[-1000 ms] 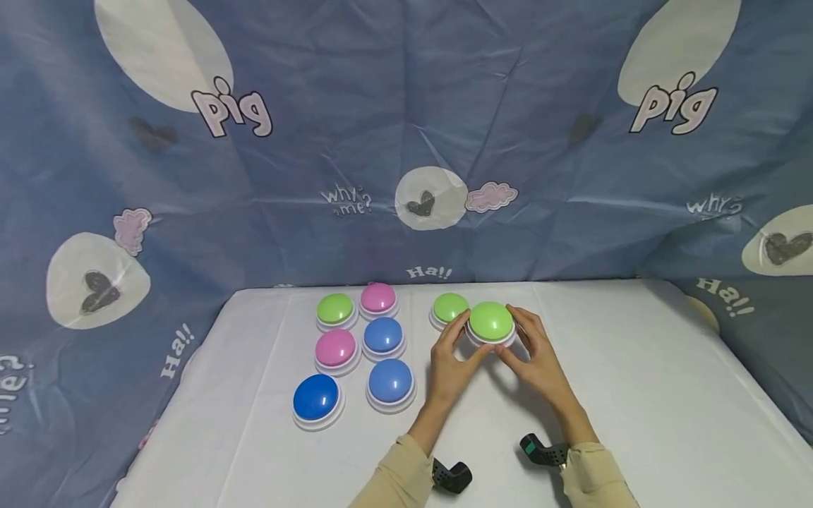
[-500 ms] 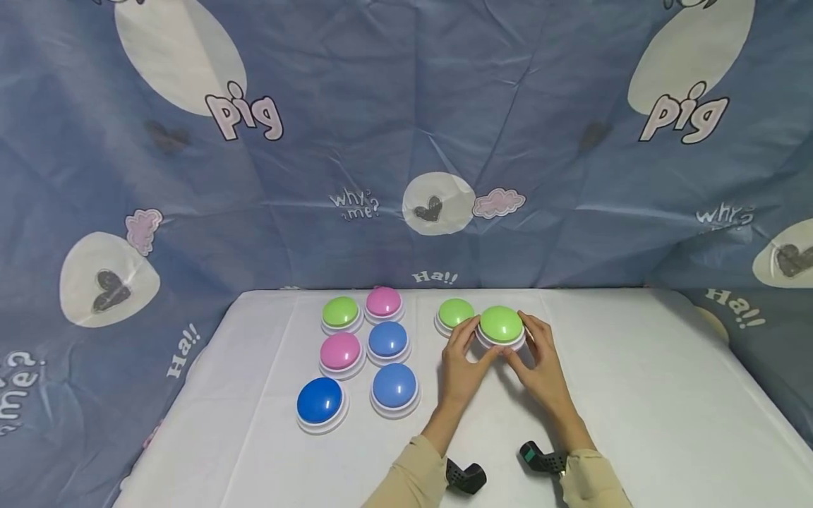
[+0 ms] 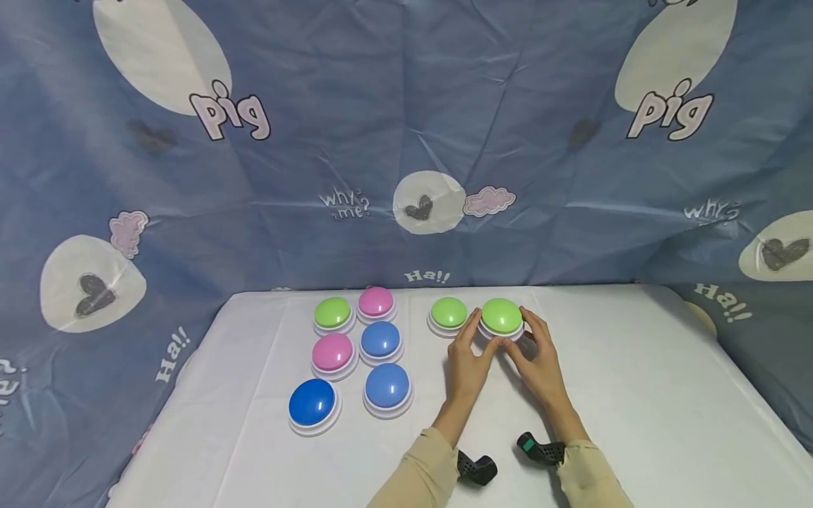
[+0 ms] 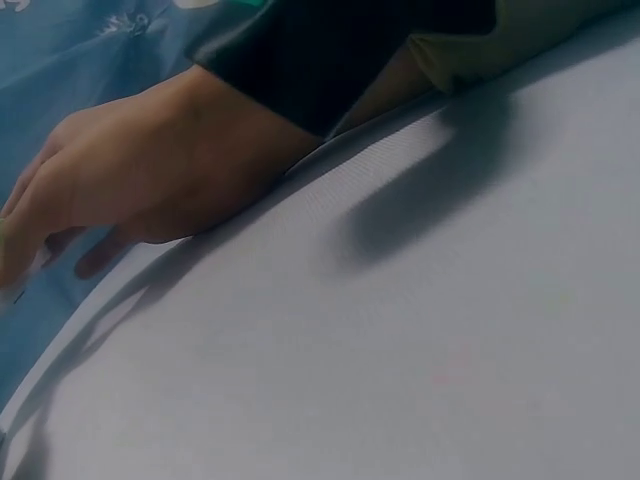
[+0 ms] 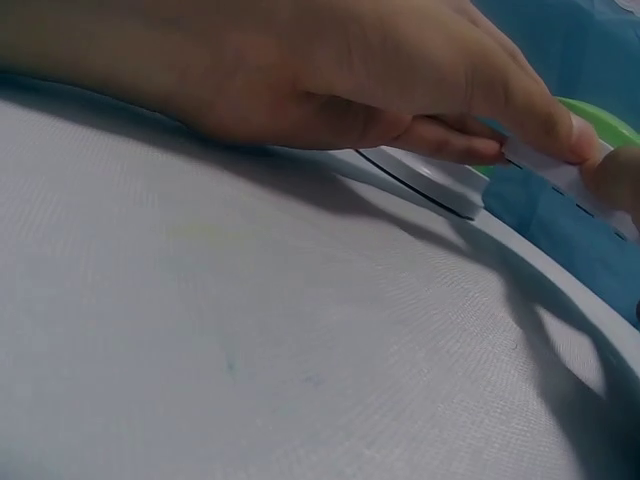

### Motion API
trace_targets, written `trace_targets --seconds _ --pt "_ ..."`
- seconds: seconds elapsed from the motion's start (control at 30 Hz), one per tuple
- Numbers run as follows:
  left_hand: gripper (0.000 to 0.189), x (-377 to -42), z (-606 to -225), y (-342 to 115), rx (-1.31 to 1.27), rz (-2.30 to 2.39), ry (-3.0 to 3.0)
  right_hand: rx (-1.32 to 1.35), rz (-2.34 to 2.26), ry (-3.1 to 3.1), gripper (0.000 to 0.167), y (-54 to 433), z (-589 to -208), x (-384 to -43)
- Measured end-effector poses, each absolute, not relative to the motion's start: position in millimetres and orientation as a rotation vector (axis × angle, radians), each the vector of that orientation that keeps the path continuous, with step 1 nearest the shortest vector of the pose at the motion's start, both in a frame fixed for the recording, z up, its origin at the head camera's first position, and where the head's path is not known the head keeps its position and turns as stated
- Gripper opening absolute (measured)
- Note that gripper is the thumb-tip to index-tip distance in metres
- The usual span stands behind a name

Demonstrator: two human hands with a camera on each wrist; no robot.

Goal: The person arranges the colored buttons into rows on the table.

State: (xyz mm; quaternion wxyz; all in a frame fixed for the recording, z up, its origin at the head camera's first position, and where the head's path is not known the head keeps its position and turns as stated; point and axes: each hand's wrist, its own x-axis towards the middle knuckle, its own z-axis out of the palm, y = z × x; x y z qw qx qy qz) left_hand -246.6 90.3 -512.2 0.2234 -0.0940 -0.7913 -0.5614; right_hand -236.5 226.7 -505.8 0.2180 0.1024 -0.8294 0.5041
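Printed blue fabric (image 3: 305,92) backs my white cloth-covered table (image 3: 635,395); my left hand (image 3: 468,368) and right hand (image 3: 540,365) grip a glossy green-domed round button (image 3: 501,315) (white underneath).

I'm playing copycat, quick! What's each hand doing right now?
Left hand: holding the rightmost green button, gripping its left side.
Right hand: holding that same button, gripping its right side.

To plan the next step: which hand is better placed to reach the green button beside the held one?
Probably the left hand: it is nearer that green button; the right hand is beyond the held button.
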Motion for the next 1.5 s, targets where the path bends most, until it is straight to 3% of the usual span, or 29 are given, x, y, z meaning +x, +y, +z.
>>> trace_targets --seconds 0.67,1.5 --pt "0.052 -255 -516 99 -0.214 -1.388 -2.28 0.203 1.354 -2.492 0.073 236 -520 -262" --pt "0.051 -250 -515 99 -0.241 -1.194 -2.474 0.24 1.23 -2.551 0.063 238 -520 -265"
